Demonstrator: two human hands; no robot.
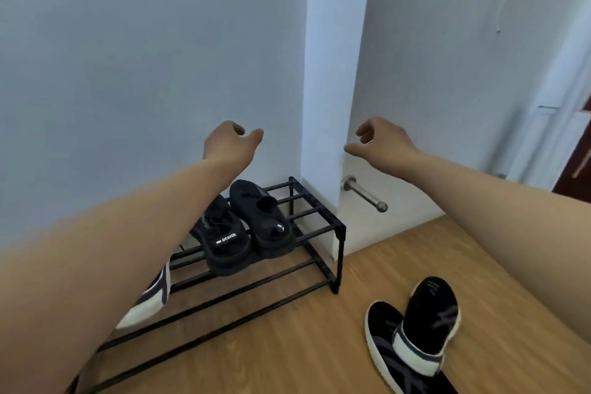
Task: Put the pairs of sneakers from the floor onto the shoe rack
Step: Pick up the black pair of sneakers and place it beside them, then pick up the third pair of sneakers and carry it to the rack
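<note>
A black metal shoe rack (319,217) stands against the white wall. On its top shelf sits a pair of black chunky sneakers (246,227), side by side. A black-and-white sneaker (152,297) shows lower on the rack, mostly hidden behind my left arm. On the wooden floor at the right lies a pair of black sneakers with white soles (415,333), one resting on the other. My left hand (230,145) and my right hand (380,144) are raised in front of the wall above the rack, both holding nothing, fingers loosely curled and apart.
A metal door stopper (364,193) sticks out of the wall just right of the rack. A white wall corner (332,73) rises behind the rack. A dark red door edge (579,157) is at the far right. Wooden floor (287,345) lies in front of the rack.
</note>
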